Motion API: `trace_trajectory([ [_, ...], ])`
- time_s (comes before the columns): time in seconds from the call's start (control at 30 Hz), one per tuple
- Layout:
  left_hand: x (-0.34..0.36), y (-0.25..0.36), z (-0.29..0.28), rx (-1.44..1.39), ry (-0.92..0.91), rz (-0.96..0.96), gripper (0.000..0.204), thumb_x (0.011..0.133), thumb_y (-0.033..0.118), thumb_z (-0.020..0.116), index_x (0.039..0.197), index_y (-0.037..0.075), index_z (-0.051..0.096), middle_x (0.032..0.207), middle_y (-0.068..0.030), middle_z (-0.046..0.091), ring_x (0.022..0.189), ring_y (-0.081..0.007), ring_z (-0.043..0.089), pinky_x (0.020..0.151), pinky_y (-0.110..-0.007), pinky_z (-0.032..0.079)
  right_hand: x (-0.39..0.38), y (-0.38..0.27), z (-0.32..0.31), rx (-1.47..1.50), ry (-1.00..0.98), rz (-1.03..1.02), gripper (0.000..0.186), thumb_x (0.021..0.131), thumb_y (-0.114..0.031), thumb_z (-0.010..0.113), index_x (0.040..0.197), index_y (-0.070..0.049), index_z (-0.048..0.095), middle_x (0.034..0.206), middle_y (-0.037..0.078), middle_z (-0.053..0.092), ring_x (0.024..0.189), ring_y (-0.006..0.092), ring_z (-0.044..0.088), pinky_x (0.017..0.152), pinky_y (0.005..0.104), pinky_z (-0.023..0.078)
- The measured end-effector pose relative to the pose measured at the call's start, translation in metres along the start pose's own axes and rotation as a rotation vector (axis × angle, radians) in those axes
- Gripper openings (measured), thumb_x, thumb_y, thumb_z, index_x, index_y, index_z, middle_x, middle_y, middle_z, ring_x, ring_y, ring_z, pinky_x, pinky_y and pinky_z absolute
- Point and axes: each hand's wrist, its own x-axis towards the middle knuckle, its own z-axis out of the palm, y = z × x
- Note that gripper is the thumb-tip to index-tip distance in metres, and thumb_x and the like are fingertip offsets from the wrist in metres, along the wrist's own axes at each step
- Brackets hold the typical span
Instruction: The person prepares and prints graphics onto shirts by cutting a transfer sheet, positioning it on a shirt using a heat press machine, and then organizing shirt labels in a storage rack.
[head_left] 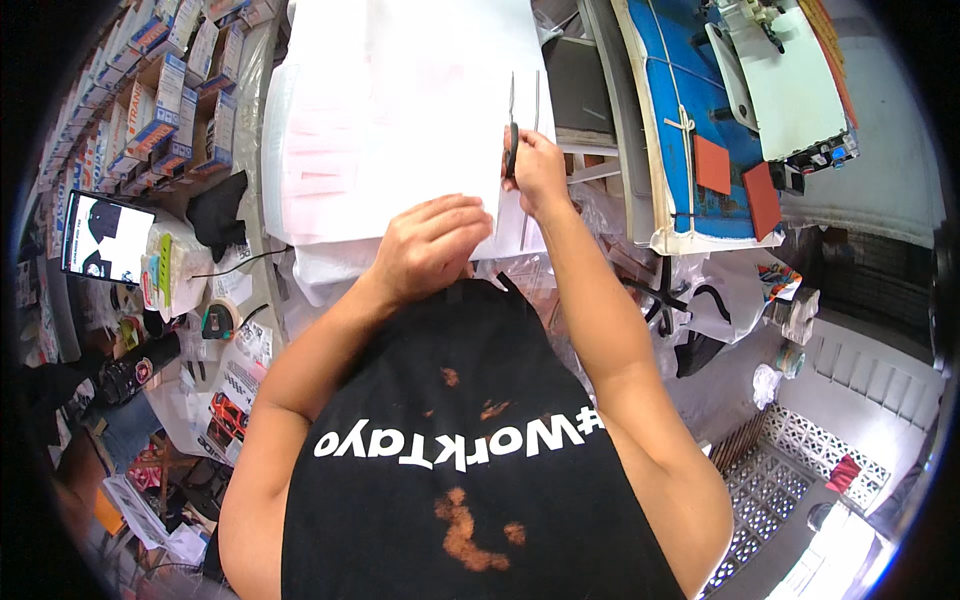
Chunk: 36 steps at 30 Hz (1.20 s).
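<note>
Okay, left to right: cardboard boxes [165,110] are standing stacked at far left, lit screen [105,238] propping up near them. White sheet [420,120] is lying in front of the person, pale pink marks [320,170] showing along its left side. Left hand [435,242] is sitting over the sheet's near edge, toward the near right corner, fingers bent and pressed together; thumb mostly hidden, so can't tell if it's pinching the sheet. Scissors [513,150] are standing by the sheet's right edge, pointing toward its far edge; can't tell blade gap. Right hand [540,175] is gripping their black handles, fingers curling closed round them. Further right, blue panel [660,150] is carrying an orange-red square [712,165].
</note>
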Motion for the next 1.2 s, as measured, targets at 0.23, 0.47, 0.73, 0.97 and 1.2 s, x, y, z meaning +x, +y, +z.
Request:
trace_trajectory([
  [0.23, -0.025, -0.027, -0.002, 0.511, -0.241, -0.718, 0.073, 0.089, 0.053, 0.064, 0.137, 0.0, 0.052, 0.146, -0.0214, 0.045, 0.136, -0.0373, 0.041, 0.112, -0.067, 0.02, 0.02, 0.0, -0.016, -0.242, 0.196, -0.152, 0.035, 0.094, -0.021, 0.067, 0.119, 0.003, 0.063, 0.071, 0.006, 0.064, 0.057, 0.0129, 0.06, 0.045, 0.0277, 0.045],
  [0.47, -0.016, -0.149, -0.025, 0.681, -0.477, -0.435, 0.069, 0.092, 0.058, 0.058, 0.134, 0.004, 0.056, 0.154, -0.0164, 0.039, 0.15, -0.0329, 0.025, 0.118, -0.067, 0.009, -0.039, 0.011, -0.107, -0.156, -0.06, -0.101, 0.038, 0.099, -0.02, 0.062, 0.132, -0.002, 0.054, 0.086, 0.004, 0.063, 0.066, 0.0105, 0.062, 0.052, 0.0256, 0.05],
  [0.73, 0.027, -0.165, -0.051, 0.464, -0.524, -0.255, 0.053, 0.084, 0.036, 0.077, 0.129, 0.012, 0.063, 0.151, -0.0104, 0.048, 0.148, -0.0312, 0.031, 0.122, -0.059, 0.015, -0.146, 0.093, -0.08, 0.11, -0.339, 0.211, 0.049, 0.099, -0.024, 0.065, 0.139, 0.0, 0.05, 0.094, 0.006, 0.062, 0.078, 0.0137, 0.065, 0.063, 0.0268, 0.054],
  [0.97, 0.001, -0.077, 0.053, 0.276, -0.328, -0.216, 0.035, 0.083, 0.025, 0.075, 0.112, 0.011, 0.065, 0.125, -0.0098, 0.063, 0.128, -0.0294, 0.053, 0.116, -0.059, 0.028, -0.125, 0.067, -0.04, 0.152, -0.221, 0.184, 0.047, 0.098, -0.021, 0.065, 0.135, 0.004, 0.05, 0.089, 0.006, 0.06, 0.069, 0.0126, 0.063, 0.053, 0.0247, 0.052],
  [1.2, -0.012, -0.068, 0.056, 0.291, -0.202, -0.107, 0.017, 0.083, 0.01, 0.07, 0.1, 0.01, 0.071, 0.11, -0.0052, 0.07, 0.118, -0.028, 0.061, 0.109, -0.055, 0.04, -0.127, 0.058, -0.027, 0.074, -0.197, 0.173, 0.045, 0.1, -0.027, 0.064, 0.131, 0.002, 0.051, 0.084, 0.005, 0.06, 0.068, 0.011, 0.062, 0.053, 0.023, 0.052],
])
